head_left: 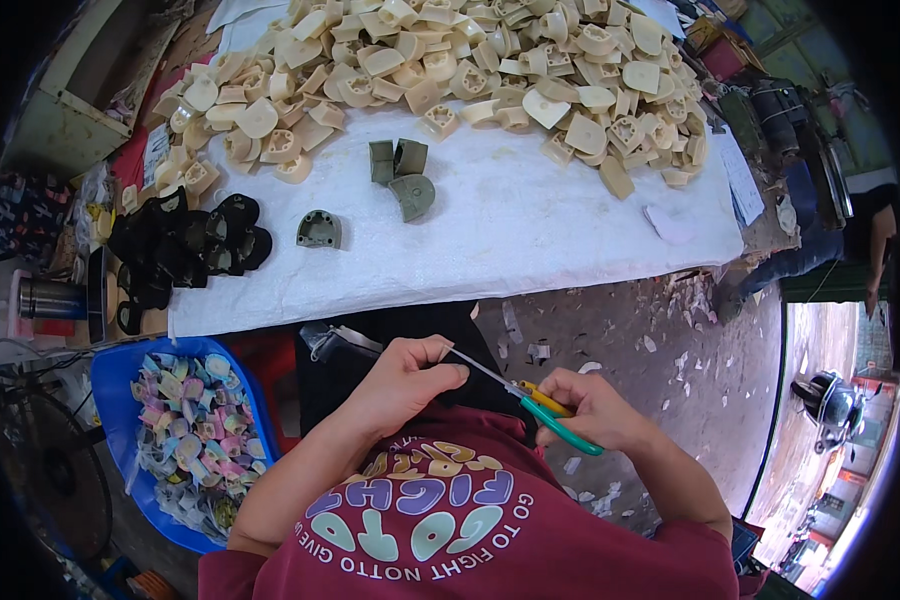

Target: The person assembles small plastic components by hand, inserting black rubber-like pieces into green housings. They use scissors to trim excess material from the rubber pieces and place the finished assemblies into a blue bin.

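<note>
My right hand [600, 412] grips a pair of scissors [567, 430] with a green handle loop. A yellow handle-like piece [550, 398] lies in the same grip; whether it belongs to the scissors I cannot tell. The thin metal blade points up and left to my left hand [408, 378], whose thumb and forefinger are pinched at its tip. Anything small between those fingers is hidden. Both hands are above my lap, in front of the table edge. Beyond them on the table sit several dark green heel-shaped blocks [411, 196], one of them apart [319, 229].
A big heap of beige heel-shaped blocks [470, 75] covers the back of the white-sheeted table [450, 255]. Black blocks [185, 240] cluster at left. A blue basin [120, 440] of colourful wrapped pieces stands lower left, near a fan [55, 470]. Scraps litter the floor [660, 360]. Another person [865, 235] is at right.
</note>
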Demonstrator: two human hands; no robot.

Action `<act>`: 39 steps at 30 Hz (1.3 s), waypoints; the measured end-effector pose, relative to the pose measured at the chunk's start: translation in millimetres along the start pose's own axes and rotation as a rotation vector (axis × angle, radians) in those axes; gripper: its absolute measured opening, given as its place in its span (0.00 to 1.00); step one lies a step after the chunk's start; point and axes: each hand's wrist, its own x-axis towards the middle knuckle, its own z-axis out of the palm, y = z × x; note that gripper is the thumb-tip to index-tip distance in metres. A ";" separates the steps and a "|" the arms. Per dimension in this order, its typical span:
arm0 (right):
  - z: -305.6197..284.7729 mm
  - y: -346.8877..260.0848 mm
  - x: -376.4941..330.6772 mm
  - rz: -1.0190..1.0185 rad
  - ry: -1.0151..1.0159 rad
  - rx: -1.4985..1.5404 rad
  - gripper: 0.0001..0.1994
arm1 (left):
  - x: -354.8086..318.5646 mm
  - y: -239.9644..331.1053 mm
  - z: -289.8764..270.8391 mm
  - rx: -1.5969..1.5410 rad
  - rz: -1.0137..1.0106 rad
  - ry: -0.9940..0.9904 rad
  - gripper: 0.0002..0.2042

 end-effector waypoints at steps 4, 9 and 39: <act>-2.0 16.8 -5.0 0.069 0.138 -0.034 0.17 | 0.3 -4.6 -4.8 -0.029 -0.035 -0.006 0.09; -20.9 -11.7 22.0 -0.174 0.533 -0.182 0.13 | -6.3 -1.9 -14.6 0.078 0.291 -0.073 0.15; 77.0 -103.5 84.3 -0.563 0.245 -0.466 0.11 | -30.6 23.0 -29.1 0.792 0.946 0.413 0.27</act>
